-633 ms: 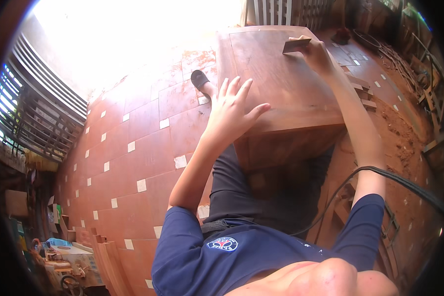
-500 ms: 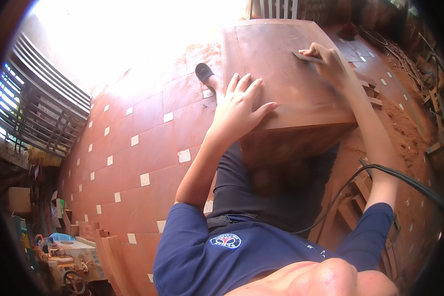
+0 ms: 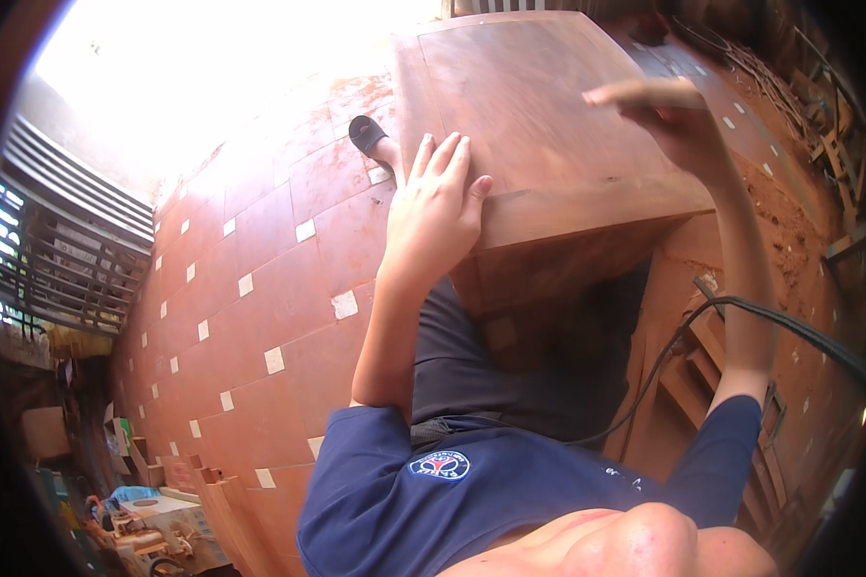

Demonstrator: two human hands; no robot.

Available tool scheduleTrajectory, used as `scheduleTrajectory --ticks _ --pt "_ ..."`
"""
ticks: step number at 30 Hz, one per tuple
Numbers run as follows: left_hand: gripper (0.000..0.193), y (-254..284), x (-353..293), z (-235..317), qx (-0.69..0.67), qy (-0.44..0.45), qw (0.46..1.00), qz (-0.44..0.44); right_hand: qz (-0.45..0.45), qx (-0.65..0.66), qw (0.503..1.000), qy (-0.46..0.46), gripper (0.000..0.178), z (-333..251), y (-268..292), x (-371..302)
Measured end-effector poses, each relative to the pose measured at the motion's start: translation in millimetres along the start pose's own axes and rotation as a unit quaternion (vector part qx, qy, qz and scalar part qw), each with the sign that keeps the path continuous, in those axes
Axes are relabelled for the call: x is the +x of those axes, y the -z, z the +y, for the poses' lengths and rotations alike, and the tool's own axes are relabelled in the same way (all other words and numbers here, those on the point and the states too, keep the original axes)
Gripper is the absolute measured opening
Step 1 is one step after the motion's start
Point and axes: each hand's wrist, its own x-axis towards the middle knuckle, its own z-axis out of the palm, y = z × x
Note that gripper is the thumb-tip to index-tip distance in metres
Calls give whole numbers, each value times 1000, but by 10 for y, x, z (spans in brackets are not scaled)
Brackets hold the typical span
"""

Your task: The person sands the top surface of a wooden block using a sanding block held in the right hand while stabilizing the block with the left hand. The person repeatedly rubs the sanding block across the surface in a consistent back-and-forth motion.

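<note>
Beneath our left hand (image 3: 431, 213), which lies flat and grasps nothing, is the near left edge of the box-shaped wooden piece (image 3: 534, 111), its top spreading between both hands. We seem to be between strokes over that top; the next would call for lowering the right hand (image 3: 681, 120) while the left steadies. The right is curled and blurred by the far edge; we cannot tell its grip, though earlier it showed a thin flat blade.
</note>
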Motion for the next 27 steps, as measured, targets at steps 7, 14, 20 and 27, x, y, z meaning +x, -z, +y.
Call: scheduleTrajectory --ticks 7,14,20,27 --pt "57 -24 9 -31 -20 30 999 2 36 -159 987 -6 21 861 -582 682" --pt "53 -8 -14 -18 -26 35 999 15 29 -146 989 22 28 579 -591 160" --pt "49 32 -35 11 -62 21 998 -8 -47 8 999 10 26 -521 -172 -608" --pt "54 24 -23 56 -111 19 993 20 21 -59 983 -175 15 -113 -37 -234"
